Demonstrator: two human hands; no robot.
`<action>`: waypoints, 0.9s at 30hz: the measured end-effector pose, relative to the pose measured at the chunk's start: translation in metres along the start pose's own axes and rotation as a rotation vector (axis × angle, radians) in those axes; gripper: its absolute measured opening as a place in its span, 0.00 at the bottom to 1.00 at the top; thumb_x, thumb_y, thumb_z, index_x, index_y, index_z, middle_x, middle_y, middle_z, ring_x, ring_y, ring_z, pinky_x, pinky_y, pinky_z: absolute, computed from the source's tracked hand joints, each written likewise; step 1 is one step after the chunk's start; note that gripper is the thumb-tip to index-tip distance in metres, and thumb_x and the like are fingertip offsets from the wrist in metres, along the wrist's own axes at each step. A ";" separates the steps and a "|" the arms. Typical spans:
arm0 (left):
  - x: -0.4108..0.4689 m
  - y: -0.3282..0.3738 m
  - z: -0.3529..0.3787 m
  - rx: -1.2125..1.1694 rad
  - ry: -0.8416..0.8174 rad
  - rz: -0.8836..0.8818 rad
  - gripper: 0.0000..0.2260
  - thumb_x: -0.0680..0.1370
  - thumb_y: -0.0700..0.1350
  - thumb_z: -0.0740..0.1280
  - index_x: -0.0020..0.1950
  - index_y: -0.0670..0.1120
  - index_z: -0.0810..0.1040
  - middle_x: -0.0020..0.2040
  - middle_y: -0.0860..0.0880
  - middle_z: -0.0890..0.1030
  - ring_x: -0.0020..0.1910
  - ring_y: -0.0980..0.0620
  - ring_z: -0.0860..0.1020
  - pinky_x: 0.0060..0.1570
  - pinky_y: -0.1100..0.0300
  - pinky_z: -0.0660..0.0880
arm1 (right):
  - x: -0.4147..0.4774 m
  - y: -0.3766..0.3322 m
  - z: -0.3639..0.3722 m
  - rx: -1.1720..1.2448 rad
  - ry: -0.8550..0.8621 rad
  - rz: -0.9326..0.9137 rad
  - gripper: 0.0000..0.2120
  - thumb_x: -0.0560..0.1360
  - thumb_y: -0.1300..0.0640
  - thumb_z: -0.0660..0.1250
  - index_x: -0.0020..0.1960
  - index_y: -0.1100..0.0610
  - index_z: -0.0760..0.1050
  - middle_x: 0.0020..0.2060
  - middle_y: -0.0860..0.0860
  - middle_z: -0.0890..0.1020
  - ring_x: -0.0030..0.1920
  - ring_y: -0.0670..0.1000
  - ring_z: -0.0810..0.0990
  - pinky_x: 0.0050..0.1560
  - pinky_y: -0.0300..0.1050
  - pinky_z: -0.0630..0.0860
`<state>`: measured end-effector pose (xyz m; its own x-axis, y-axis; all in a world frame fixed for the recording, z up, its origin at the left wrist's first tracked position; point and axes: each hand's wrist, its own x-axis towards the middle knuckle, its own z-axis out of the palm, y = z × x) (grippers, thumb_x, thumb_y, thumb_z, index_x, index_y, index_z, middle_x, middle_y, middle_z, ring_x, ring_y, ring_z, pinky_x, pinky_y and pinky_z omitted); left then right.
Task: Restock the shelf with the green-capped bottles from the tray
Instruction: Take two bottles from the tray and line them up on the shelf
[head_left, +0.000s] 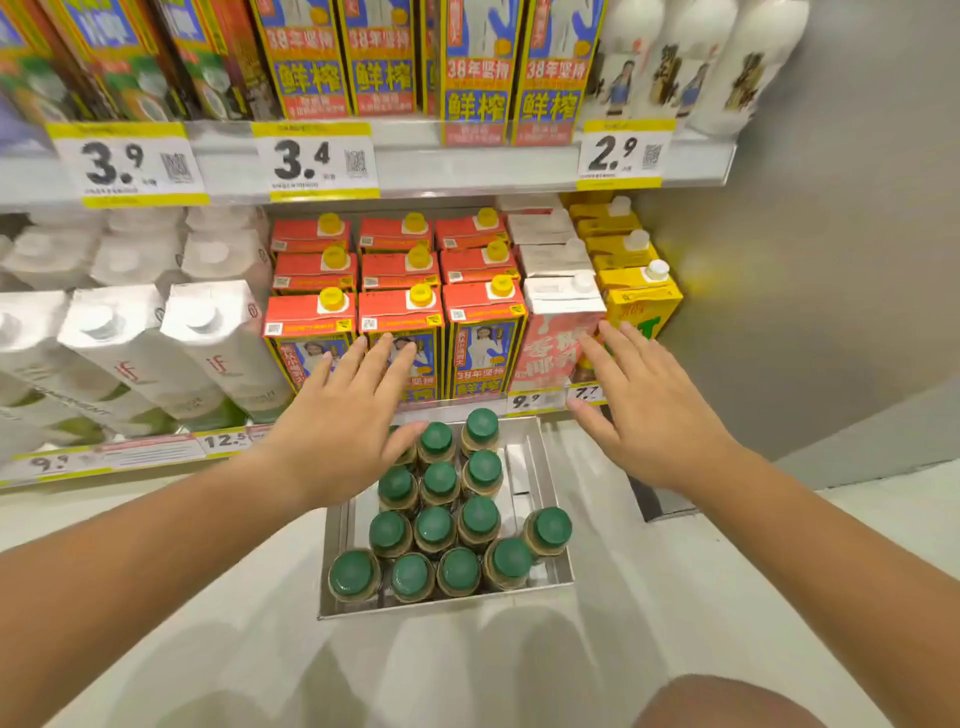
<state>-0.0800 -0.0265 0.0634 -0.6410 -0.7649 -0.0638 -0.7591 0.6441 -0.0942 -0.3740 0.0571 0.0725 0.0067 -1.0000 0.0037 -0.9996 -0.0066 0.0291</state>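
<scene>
Both hands are spread flat and grasp nothing: the left hand (343, 415) at frame centre, the right hand (649, 415) at centre right. The green-capped bottles (441, 519) stand upright in the metal tray (540, 467) at lower centre, below the shelf (467, 171) of cartons.

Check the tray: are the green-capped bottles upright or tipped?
Upright. The green-capped bottles in the tray all show round caps facing up, packed in rows; none lies on its side.

Green-capped bottles (439, 525) stand upright, packed close in rows inside a metal tray (545, 467). The tray sits on the floor just before the shelf (156, 452).
</scene>
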 end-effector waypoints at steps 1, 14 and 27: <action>-0.003 -0.001 0.015 -0.013 -0.012 -0.017 0.36 0.78 0.63 0.47 0.78 0.40 0.62 0.73 0.37 0.69 0.70 0.35 0.70 0.65 0.39 0.70 | 0.000 -0.001 0.017 0.008 -0.026 -0.020 0.35 0.78 0.37 0.47 0.77 0.58 0.59 0.76 0.59 0.64 0.77 0.60 0.58 0.75 0.60 0.58; -0.032 -0.017 0.121 -0.659 -0.256 -0.363 0.22 0.75 0.34 0.63 0.69 0.45 0.71 0.61 0.48 0.75 0.55 0.47 0.77 0.50 0.65 0.69 | 0.018 -0.019 0.125 0.595 -0.302 -0.048 0.27 0.74 0.70 0.60 0.71 0.55 0.68 0.63 0.52 0.74 0.65 0.53 0.69 0.61 0.38 0.65; -0.104 -0.030 0.123 -0.842 -0.501 -0.153 0.34 0.61 0.59 0.77 0.65 0.59 0.72 0.61 0.64 0.74 0.63 0.62 0.72 0.64 0.66 0.67 | -0.063 -0.005 0.130 0.950 -0.532 0.073 0.33 0.66 0.62 0.79 0.64 0.38 0.73 0.61 0.34 0.76 0.65 0.34 0.69 0.64 0.34 0.64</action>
<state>0.0230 0.0323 -0.0497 -0.5548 -0.6324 -0.5406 -0.7869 0.1879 0.5878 -0.3733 0.1197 -0.0581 0.1618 -0.8701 -0.4656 -0.6128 0.2813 -0.7385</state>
